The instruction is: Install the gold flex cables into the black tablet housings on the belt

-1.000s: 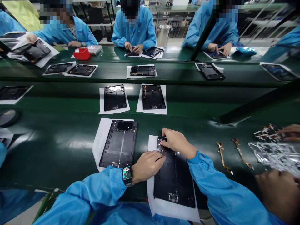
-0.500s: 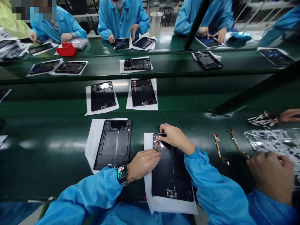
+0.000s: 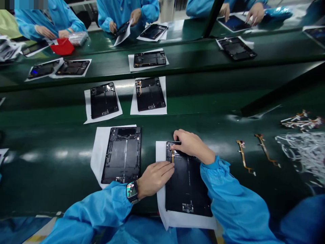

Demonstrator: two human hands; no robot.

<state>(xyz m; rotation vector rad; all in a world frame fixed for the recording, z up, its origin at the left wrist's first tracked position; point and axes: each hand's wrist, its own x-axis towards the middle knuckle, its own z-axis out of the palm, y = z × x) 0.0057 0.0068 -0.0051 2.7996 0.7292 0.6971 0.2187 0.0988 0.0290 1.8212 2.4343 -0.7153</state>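
Observation:
A black tablet housing (image 3: pixel 188 189) lies on a white sheet (image 3: pixel 160 149) in front of me. A narrow orange flex cable (image 3: pixel 173 156) runs along its upper left side. My left hand (image 3: pixel 156 176), with a watch at the wrist, has its fingers together and their tips at the cable's lower end. My right hand (image 3: pixel 191 145) grips the housing's top edge, fingers curled over it and thumb down near the cable's upper end. The fingertips partly hide the cable. Left of this, a second tablet housing (image 3: pixel 122 159) rests on its own sheet.
Two loose flex cables (image 3: pixel 244 157) lie to the right, near a cable pile (image 3: pixel 302 120) and clear plastic strips (image 3: pixel 302 149). More housings (image 3: pixel 150 95) sit on sheets farther back. A dark slanted post (image 3: pixel 276 89) stands at right. Co-workers in blue (image 3: pixel 127 12) sit opposite.
My hands stay nearly in place on the housing, while the view shifts slightly. A neighbour's hand at the right has withdrawn from the loose cables. The co-worker opposite has lifted a housing with its sheet.

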